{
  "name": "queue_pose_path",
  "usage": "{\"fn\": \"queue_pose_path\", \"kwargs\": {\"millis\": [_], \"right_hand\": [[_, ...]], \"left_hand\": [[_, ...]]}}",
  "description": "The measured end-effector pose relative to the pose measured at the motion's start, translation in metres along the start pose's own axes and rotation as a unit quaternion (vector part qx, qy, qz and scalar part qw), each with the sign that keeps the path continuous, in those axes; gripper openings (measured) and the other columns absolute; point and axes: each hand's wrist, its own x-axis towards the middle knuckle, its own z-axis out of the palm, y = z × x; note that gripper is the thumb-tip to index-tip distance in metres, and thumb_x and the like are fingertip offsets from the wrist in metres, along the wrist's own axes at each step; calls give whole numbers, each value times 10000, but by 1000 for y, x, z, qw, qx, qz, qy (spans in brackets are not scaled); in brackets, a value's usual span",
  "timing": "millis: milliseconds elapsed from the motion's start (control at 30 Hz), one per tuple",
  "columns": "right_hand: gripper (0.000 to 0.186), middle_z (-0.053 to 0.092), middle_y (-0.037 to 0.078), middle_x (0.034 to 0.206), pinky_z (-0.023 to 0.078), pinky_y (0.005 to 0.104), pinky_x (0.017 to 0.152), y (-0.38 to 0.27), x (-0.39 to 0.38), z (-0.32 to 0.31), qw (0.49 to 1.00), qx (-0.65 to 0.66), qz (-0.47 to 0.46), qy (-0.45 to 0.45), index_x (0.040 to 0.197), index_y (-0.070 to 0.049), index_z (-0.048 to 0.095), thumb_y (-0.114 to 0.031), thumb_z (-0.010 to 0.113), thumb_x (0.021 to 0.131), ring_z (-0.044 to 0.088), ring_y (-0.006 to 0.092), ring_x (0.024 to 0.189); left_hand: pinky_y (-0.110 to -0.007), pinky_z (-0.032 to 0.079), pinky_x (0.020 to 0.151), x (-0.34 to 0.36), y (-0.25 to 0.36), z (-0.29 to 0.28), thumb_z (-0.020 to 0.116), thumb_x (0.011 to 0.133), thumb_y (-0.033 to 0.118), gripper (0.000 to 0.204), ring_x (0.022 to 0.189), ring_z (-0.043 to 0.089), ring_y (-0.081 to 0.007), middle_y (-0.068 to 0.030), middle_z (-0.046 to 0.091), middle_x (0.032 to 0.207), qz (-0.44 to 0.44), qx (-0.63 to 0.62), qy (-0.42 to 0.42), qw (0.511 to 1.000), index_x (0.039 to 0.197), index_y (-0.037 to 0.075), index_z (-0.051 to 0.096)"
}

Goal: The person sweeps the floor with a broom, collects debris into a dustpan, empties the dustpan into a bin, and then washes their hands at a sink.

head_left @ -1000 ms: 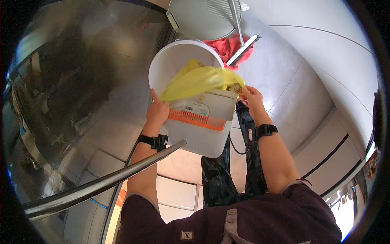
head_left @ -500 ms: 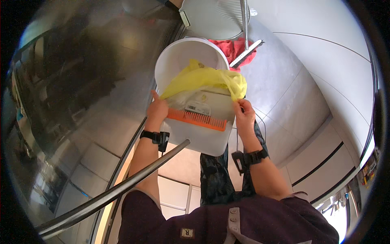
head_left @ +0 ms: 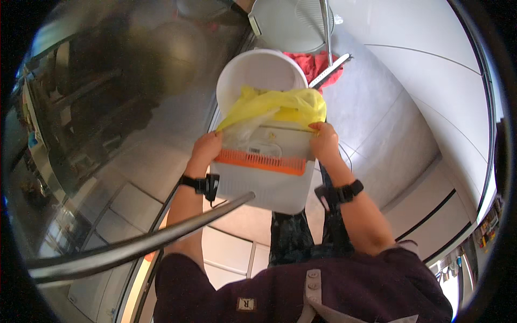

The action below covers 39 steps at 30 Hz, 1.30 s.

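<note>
A thin yellow plastic bag (head_left: 293,102) is stretched between my hands, its far part hanging over the near side of a white round bin (head_left: 258,67). My left hand (head_left: 207,146) is closed on the bag's left edge. My right hand (head_left: 326,142) pinches the opposite edge with thumb and fingers. Between my wrists is a pale grey dustpan (head_left: 264,185) with an orange toothed strip (head_left: 261,161) across it. From its lower part a metal handle (head_left: 145,242) slants down to the left. The fingertips are partly hidden, as are the bin's lower parts.
Beyond the bin, a red cloth (head_left: 312,64) lies on the grey tiled floor (head_left: 371,113) under a white-backed broom head (head_left: 331,72) with an upright pole. A round pale lid (head_left: 293,24) is at the far side. White cabinets (head_left: 431,43) line the right, and a dark glossy surface (head_left: 134,107) the left.
My left thumb, raised before, now lies closed against the bag's edge. My right hand has shifted slightly up and right. The bag's middle has dropped and spread, and the dustpan has shifted slightly.
</note>
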Motion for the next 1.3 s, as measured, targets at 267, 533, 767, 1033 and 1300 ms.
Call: {"fn": "queue_pose_path", "kwargs": {"millis": [267, 533, 767, 1033, 1300], "right_hand": [[314, 541, 186, 942, 435, 372, 779, -2, 12, -13, 999, -34, 12, -15, 934, -31, 590, 22, 518, 633, 528, 327, 900], [358, 528, 180, 990, 431, 348, 803, -17, -18, -22, 1000, 4, 21, 4, 978, -20, 583, 19, 503, 631, 528, 323, 913], [432, 526, 208, 1018, 426, 365, 830, -33, -44, -39, 999, 28, 15, -27, 1042, 15, 526, 13, 510, 611, 517, 345, 948], [511, 528, 224, 1064, 418, 364, 846, -34, -37, -44, 995, 83, 4, -47, 1112, 25, 477, 1, 535, 605, 514, 336, 994], [574, 524, 208, 1109, 410, 322, 863, -24, -32, -37, 987, 90, 69, -112, 1171, 14, 446, -22, 551, 608, 528, 289, 1005]], "left_hand": [[-446, 412, 786, 6, -6, 8, 296, 877, 361, 421, 896, 519, -398, -226, 555, 974, 157, -41, 264, 951, 1076, 81, 540], [-439, 421, 761, -19, -10, 7, 367, 865, 281, 315, 876, 536, -371, -221, 572, 908, 145, 2, 330, 933, 1007, 65, 549], [-408, 436, 741, -23, -23, -9, 466, 807, 273, 319, 842, 552, -358, -203, 590, 876, 65, -35, 297, 952, 1019, 45, 537], [-315, 388, 860, -42, -13, -4, 510, 731, 90, 403, 1041, 490, -254, -156, 511, 1124, 124, -358, 161, 911, 1118, -14, 475], [-301, 377, 885, -14, -39, 4, 526, 728, 96, 473, 1090, 466, -243, -172, 479, 1190, 140, -337, 86, 927, 1182, -12, 450]]}}
